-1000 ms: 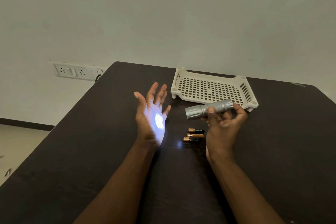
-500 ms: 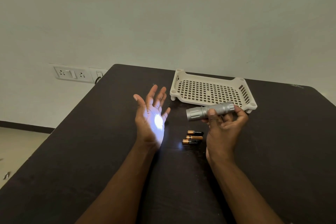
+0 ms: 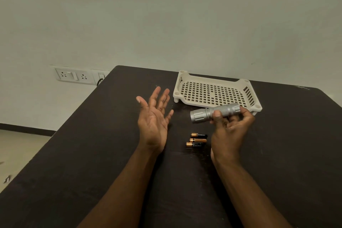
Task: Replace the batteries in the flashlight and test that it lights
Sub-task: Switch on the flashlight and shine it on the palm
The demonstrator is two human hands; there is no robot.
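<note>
Right hand (image 3: 229,129) grips flashlight (image 3: 215,112) by its barrel, thumb on top near the head. Long axis runs roughly level, lens end toward the left hand (image 3: 153,122), tail to the right. Left hand spread, holding nothing, palm facing the lens, near but apart; no light shows on it. Three batteries (image 3: 197,140) lie on the table (image 3: 92,153) between the hands. Tray (image 3: 212,81) just behind the flashlight.

Batteries (image 3: 196,140) and tray (image 3: 214,91) crowd mid-table; left side lies open.
</note>
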